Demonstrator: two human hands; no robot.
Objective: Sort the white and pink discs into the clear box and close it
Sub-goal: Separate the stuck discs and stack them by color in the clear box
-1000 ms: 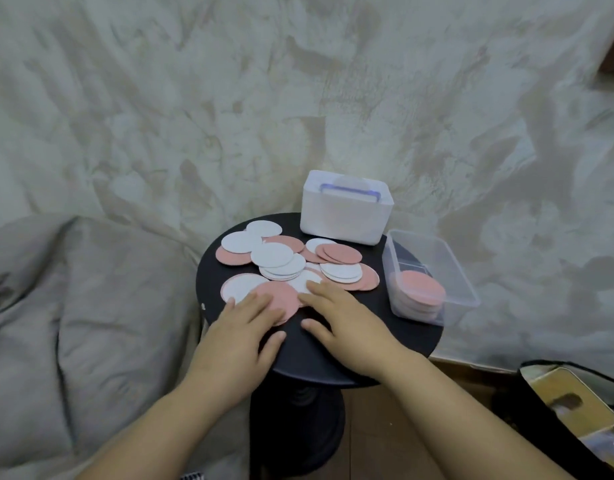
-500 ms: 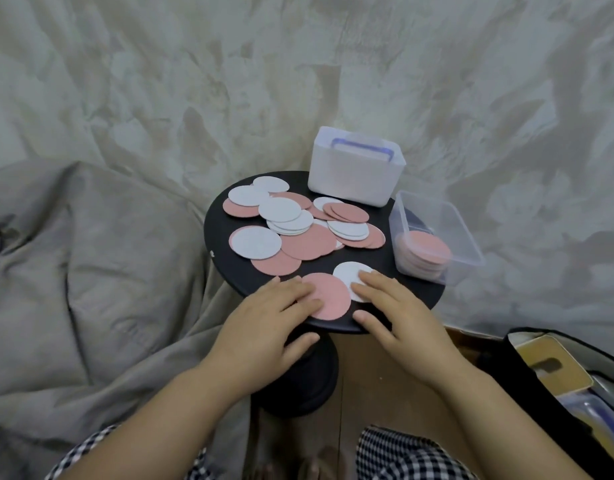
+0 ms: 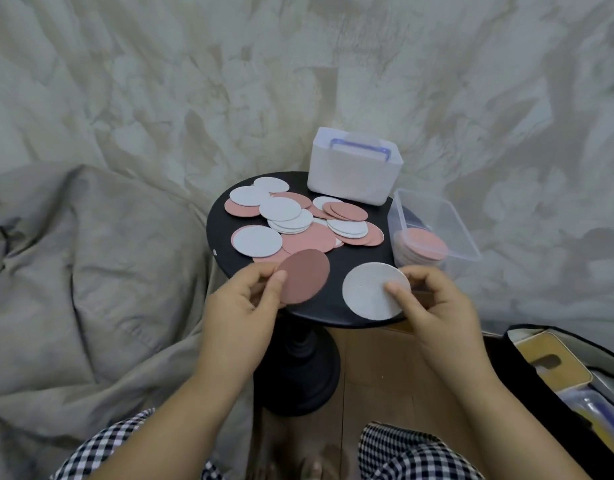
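Black table [image 3: 226,233] | left hand [image 3: 241,303] pinches pink disc [image 3: 305,275] | right hand [image 3: 433,303] pinches white disc [image 3: 368,289]

Around your work: a small table, bedding and a bag.
You sit at a round black pedestal table [image 3: 333,306] at centre frame, a white box [image 3: 350,178] with a purple handle on its far edge. Crumpled grey bedding [image 3: 91,271] fills the left, mottled pale cloth [image 3: 160,81] the top, an open black bag [image 3: 506,362] the lower right, wooden floor [image 3: 375,368] beneath.
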